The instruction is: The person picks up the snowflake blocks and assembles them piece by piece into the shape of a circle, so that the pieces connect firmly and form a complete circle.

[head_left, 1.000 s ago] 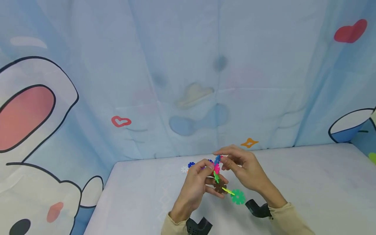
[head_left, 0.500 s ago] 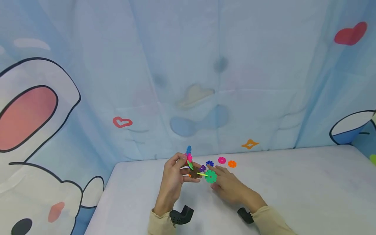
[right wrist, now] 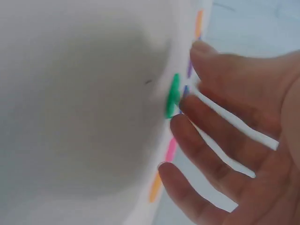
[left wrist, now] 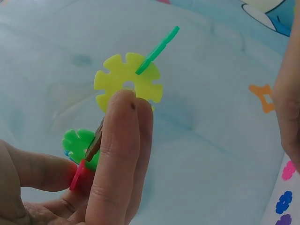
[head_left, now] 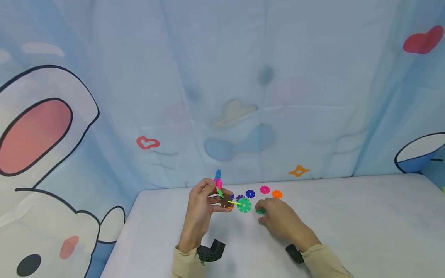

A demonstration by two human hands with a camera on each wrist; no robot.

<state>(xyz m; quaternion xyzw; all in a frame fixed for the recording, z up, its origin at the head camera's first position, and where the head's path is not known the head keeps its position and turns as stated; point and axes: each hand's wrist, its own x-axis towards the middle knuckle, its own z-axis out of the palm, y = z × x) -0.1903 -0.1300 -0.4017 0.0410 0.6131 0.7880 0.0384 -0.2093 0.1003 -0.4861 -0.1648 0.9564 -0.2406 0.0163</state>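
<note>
My left hand (head_left: 199,210) holds up a chain of notched plastic snowflake discs, its thumb and fingers pinching a red disc (left wrist: 77,176). From there run a blue disc (head_left: 218,174) at the top, pink and green ones, a brown disc (head_left: 226,200), a yellow disc (left wrist: 110,77) and a green end disc (head_left: 244,200). Low over the table, my right hand (head_left: 282,218) has its fingers relaxed and spread. Beside its fingertips is a loose green disc (right wrist: 172,96); whether they touch it I cannot tell.
Loose discs lie towards the table's back: a dark blue disc (head_left: 250,194), a pink disc (head_left: 265,189), an orange disc (head_left: 277,194) and a partly hidden purple disc (head_left: 240,197). Behind the white table (head_left: 365,216) hangs a printed blue curtain (head_left: 313,77).
My right hand has left the chain's blue disc and come down to the table, then slid slightly right beside the loose green disc. My left hand has shifted left, carrying the chain.
</note>
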